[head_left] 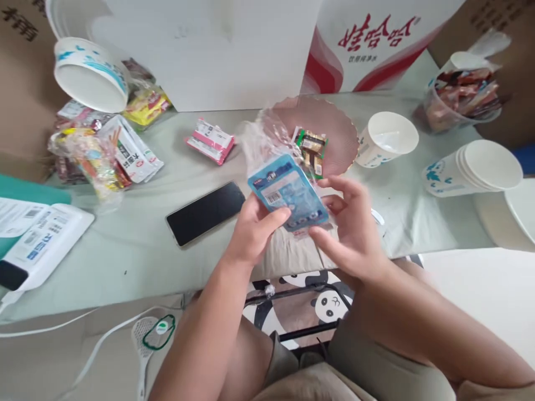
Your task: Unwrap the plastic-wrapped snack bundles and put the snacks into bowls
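Note:
A flat blue packet [292, 195] with a barcode label is held tilted above the table's front edge. My left hand [257, 225] grips it, thumb across its face. Crumpled clear plastic [257, 142] shows behind and beyond the packet. At the packet's right edge is my right hand [355, 234], thumb and fingers spread apart; whether a fingertip touches the plastic I cannot tell. Just beyond lie small green-and-gold wrapped snacks [312, 147] on a pink scalloped plate [340, 120]. Left of my hands rests a dark-screened phone [205, 214].
A pink-and-white packet [210, 141] lies behind the phone. Snack packets [134, 149] pile up at left near a tilted paper tub [90, 75]. Paper cups [388, 136] and a plastic tub of wrapped snacks [462, 97] stand at right. A white box [234, 50] backs the table.

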`<control>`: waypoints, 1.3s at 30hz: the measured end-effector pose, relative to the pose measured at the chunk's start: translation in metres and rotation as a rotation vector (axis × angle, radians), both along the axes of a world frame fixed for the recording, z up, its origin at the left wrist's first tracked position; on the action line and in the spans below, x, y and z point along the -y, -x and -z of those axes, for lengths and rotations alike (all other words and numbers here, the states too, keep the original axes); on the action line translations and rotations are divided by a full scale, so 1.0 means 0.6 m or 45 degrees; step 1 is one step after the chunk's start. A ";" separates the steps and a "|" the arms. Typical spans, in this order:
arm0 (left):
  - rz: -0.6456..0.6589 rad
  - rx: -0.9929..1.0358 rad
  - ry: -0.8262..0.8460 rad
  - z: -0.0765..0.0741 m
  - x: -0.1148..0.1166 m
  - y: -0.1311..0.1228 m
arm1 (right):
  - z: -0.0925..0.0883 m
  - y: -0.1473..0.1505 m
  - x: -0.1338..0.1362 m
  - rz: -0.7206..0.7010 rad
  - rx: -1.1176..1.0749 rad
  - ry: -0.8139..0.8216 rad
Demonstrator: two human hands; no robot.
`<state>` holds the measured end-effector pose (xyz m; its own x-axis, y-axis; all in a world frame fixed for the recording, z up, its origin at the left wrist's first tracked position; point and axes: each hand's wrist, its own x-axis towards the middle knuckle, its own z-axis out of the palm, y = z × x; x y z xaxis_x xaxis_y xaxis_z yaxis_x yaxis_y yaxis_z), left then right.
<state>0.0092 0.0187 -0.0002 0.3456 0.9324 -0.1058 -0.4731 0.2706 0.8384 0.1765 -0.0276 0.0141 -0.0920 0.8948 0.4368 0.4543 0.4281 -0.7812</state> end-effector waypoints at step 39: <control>-0.050 -0.097 0.287 0.023 0.058 -0.043 | 0.050 -0.040 0.026 -0.367 0.182 -0.325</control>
